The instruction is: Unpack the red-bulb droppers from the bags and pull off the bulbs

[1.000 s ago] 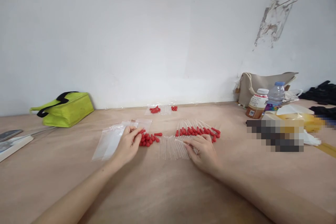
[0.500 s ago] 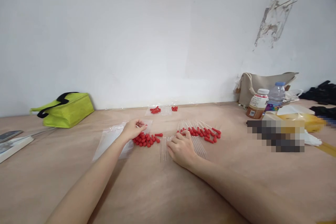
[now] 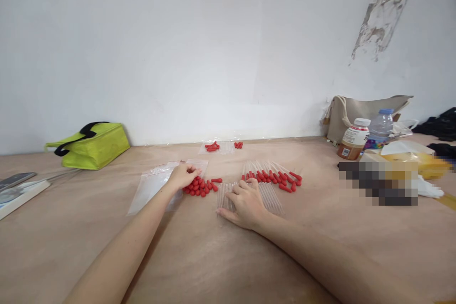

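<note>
My left hand (image 3: 184, 175) is at the upper edge of a pile of red rubber dropper bulbs (image 3: 199, 187), with fingers and thumb drawn together. Whatever lies between those fingertips is hidden. My right hand (image 3: 245, 204) rests on a row of clear thin dropper tubes (image 3: 272, 198), its thumb stretched out to the left and the fingers apart. Beyond it, clear tubes fitted with red bulbs (image 3: 272, 176) lie side by side, bulbs toward me. A clear zip bag (image 3: 147, 190) lies flat under and left of my left hand.
Near the wall lies a clear bag (image 3: 227, 147) with red bulbs and tubes. A lime-green bag (image 3: 96, 147) and a phone (image 3: 16, 180) are on the left. At right stand a drink bottle (image 3: 354, 138), a water bottle (image 3: 382, 126) and a beige bag (image 3: 337, 121).
My left hand has lowered toward the bulb pile and its fingers have closed up. My right hand has spread its thumb leftward over the tubes, which now lie in a more even row.
</note>
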Available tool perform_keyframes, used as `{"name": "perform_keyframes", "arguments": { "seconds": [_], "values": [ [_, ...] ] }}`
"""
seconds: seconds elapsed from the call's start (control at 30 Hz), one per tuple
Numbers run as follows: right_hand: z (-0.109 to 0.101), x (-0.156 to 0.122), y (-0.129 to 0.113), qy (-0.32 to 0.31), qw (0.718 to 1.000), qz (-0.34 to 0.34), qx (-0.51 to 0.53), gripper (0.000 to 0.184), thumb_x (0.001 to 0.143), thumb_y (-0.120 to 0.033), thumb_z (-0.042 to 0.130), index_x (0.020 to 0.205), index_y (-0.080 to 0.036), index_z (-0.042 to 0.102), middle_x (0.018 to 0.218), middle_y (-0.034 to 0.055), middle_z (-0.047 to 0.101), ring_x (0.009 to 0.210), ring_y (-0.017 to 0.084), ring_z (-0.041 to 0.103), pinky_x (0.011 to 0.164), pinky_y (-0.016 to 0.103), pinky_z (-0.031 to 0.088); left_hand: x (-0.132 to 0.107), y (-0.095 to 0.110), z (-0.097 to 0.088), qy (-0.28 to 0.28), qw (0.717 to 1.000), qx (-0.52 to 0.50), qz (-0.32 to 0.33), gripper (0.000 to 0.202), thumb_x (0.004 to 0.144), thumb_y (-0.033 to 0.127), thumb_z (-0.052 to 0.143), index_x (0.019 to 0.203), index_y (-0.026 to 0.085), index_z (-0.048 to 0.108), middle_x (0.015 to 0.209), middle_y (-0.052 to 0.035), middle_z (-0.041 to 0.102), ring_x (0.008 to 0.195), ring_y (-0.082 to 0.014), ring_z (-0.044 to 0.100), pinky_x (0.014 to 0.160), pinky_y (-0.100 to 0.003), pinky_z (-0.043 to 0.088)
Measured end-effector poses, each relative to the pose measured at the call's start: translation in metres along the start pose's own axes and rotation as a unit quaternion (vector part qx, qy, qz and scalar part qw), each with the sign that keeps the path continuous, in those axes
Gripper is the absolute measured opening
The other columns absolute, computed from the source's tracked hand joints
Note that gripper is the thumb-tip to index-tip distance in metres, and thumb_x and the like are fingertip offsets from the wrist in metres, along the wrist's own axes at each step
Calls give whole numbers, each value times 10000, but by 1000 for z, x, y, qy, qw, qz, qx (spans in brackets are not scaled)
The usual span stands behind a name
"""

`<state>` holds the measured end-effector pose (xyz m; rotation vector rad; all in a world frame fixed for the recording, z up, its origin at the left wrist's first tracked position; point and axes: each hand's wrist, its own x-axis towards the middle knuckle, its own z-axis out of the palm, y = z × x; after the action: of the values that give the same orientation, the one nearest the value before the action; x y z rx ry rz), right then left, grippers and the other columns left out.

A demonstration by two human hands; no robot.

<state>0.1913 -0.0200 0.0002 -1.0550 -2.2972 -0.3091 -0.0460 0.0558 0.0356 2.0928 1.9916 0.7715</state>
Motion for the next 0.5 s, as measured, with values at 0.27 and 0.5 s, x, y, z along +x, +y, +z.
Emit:
{"name": "perform_keyframes", "arguments": {
  "seconds": [0.27, 0.5],
  "values": [
    [-17, 0, 25, 67, 997, 28, -25, 288, 815, -386, 487, 668, -194, 643, 670, 26, 635, 738, 162, 491, 802, 388, 212, -1, 10, -9, 51, 998, 46, -11, 365, 759, 484, 426, 702, 191, 637, 782, -43, 675, 770, -219, 603, 648, -279, 409],
    [-44, -43, 76, 116, 993, -16, -33, 234, 801, -244, 501, 609, -197, 626, 545, -12, 571, 625, 113, 465, 812, 341, 238, -21, 60, 5, 51, 994, 67, 70, 174, 726, 335, 501, 728, 208, 621, 889, -34, 650, 902, -214, 568, 794, -308, 397]
  ]
}}
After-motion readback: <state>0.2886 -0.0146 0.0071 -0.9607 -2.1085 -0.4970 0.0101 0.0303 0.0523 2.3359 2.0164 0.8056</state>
